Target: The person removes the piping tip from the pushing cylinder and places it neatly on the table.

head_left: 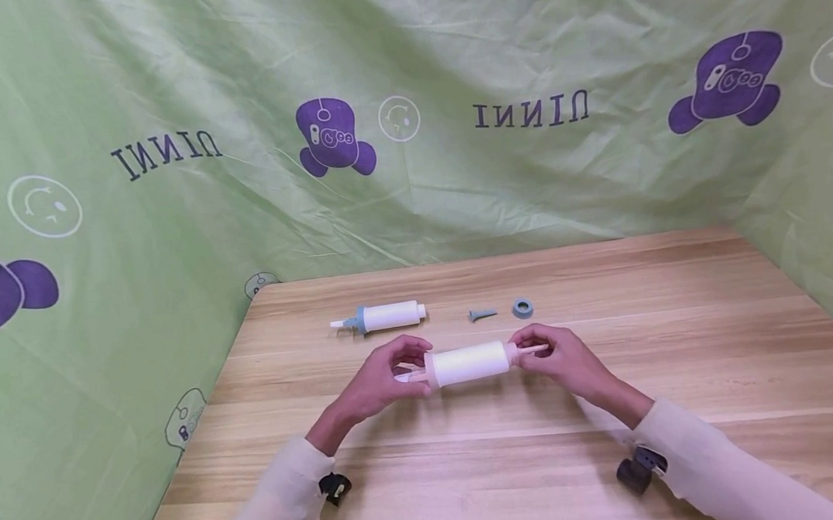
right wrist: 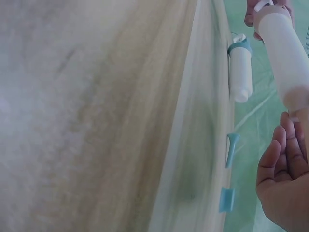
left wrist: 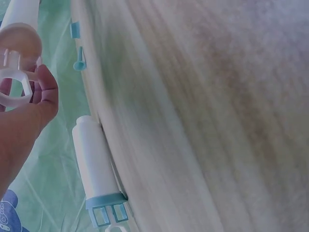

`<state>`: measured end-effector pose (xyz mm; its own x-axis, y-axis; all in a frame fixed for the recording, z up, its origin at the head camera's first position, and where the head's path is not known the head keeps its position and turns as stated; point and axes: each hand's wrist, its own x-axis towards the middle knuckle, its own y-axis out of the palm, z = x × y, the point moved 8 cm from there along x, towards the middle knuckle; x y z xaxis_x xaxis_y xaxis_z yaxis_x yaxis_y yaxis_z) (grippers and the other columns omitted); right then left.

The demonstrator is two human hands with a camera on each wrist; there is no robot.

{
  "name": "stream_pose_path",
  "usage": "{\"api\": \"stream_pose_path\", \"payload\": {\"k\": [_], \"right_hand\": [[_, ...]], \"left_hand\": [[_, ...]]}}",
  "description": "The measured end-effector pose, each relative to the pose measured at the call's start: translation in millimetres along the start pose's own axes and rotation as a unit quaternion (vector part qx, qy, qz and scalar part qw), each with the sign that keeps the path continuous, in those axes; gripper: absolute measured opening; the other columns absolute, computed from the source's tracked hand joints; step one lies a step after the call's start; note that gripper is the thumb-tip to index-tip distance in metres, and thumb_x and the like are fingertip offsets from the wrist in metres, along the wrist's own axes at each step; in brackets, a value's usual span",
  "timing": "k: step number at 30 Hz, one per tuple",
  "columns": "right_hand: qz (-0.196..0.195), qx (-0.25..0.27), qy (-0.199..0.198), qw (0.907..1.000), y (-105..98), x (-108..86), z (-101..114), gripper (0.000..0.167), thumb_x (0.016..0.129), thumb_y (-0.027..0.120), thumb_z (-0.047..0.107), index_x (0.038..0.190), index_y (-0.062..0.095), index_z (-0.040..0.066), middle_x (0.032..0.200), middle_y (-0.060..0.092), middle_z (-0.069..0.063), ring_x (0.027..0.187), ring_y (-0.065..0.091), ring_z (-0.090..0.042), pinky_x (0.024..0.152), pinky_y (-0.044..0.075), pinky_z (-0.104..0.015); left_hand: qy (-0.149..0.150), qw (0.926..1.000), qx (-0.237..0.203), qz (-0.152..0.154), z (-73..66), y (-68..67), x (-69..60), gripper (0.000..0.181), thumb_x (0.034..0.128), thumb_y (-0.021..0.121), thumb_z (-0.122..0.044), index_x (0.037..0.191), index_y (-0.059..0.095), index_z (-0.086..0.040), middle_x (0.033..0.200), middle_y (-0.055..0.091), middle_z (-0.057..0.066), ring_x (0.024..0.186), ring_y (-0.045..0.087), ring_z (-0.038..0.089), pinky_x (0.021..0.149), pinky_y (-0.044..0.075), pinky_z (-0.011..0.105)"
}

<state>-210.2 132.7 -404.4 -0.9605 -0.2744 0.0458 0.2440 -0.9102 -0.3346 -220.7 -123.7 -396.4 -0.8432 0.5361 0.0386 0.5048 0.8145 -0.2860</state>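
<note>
Between the two hands, above the wooden table, a white tube (head_left: 471,363) with pale pink ends lies nearly level. The left hand (head_left: 383,376) grips its pink collar and handle end, with a white ring (left wrist: 14,100) showing beside the fingers in the left wrist view. At the other end, the right hand (head_left: 560,358) holds the pink tip piece, from which a thin nozzle (head_left: 534,349) points right. In the right wrist view the right hand (right wrist: 287,169) has its fingers curved beside the tip.
Behind the hands, a second white tube (head_left: 392,316) with a blue-grey collar lies on the table (head_left: 670,303). Right of it are a small blue-grey nozzle (head_left: 483,314) and a blue-grey ring (head_left: 522,309). Green cloth (head_left: 441,189) hangs behind and at both sides.
</note>
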Motion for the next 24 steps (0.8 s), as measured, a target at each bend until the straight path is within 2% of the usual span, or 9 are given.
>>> {"api": "stream_pose_path", "payload": {"k": [8, 15, 24], "right_hand": [[0.006, 0.028, -0.002, 0.9996, 1.3, -0.9, -0.5, 0.027, 0.088, 0.075, 0.01, 0.11, 0.066, -0.003, 0.111, 0.067, -0.015, 0.099, 0.066, -0.028, 0.078, 0.055, -0.029], [0.005, 0.023, -0.011, 0.9997, 2.3, 0.7, -4.4, 0.025, 0.088, 0.075, 0.01, 0.108, 0.067, -0.002, 0.109, 0.068, -0.014, 0.1, 0.065, -0.029, 0.078, 0.055, -0.029], [0.01, 0.046, -0.016, 0.9988, 4.4, 2.6, -6.5, 0.024, 0.087, 0.075, 0.007, 0.107, 0.066, -0.004, 0.108, 0.068, -0.014, 0.101, 0.065, -0.028, 0.081, 0.055, -0.029]], "left_hand": [[0.004, 0.9998, 0.018, -0.008, -1.3, -0.5, -1.8, 0.05, 0.0783, 0.083, -0.002, 0.123, 0.061, 0.002, 0.115, 0.064, 0.012, 0.106, 0.061, 0.028, 0.095, 0.05, 0.04], [0.004, 0.9989, 0.042, -0.02, 0.7, -3.1, -2.2, 0.046, 0.0813, 0.082, -0.007, 0.122, 0.063, -0.003, 0.114, 0.065, 0.008, 0.107, 0.061, 0.026, 0.092, 0.051, 0.037], [-0.003, 0.9992, 0.034, -0.022, 4.1, -2.2, -2.7, 0.05, 0.086, 0.079, -0.011, 0.13, 0.057, 0.001, 0.119, 0.066, 0.01, 0.113, 0.061, 0.027, 0.095, 0.048, 0.038]]}}
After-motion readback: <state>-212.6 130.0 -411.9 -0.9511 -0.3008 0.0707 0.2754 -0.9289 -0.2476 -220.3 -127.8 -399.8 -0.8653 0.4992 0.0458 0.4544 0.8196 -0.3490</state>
